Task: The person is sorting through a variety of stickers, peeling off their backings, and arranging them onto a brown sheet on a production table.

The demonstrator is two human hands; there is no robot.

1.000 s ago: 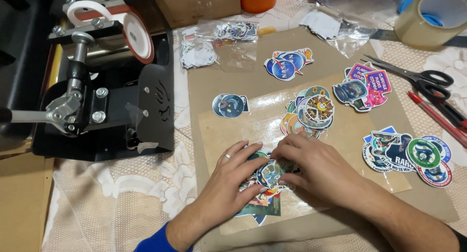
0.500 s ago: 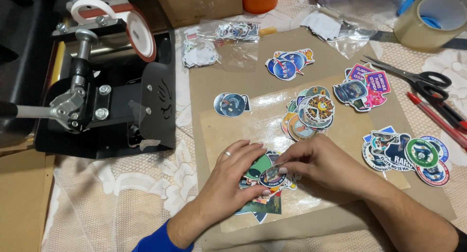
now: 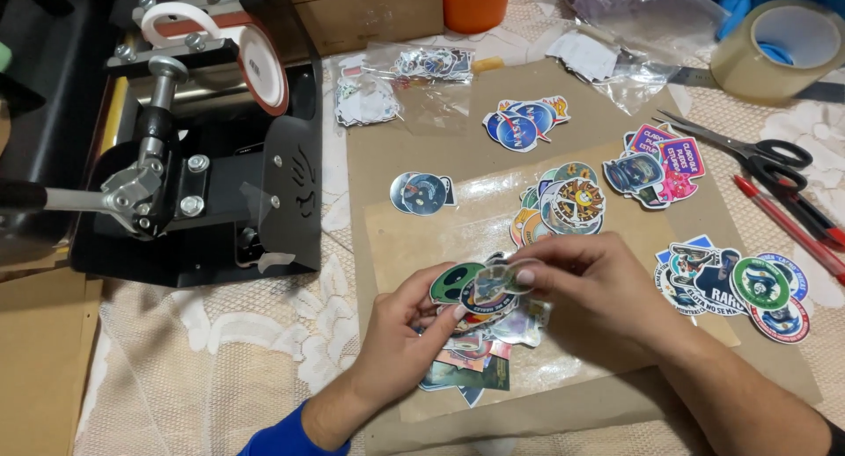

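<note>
Sorting step: our left hand [image 3: 396,333] grips the sticker stack [image 3: 480,333], right hand [image 3: 598,284] pinches one round sticker [image 3: 497,280] off it, piles at two o'clock.

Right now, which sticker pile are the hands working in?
The pile nearest the camera, under both hands: the left hand and right hand hold stickers over it. The other piles lie untouched farther up.
</note>
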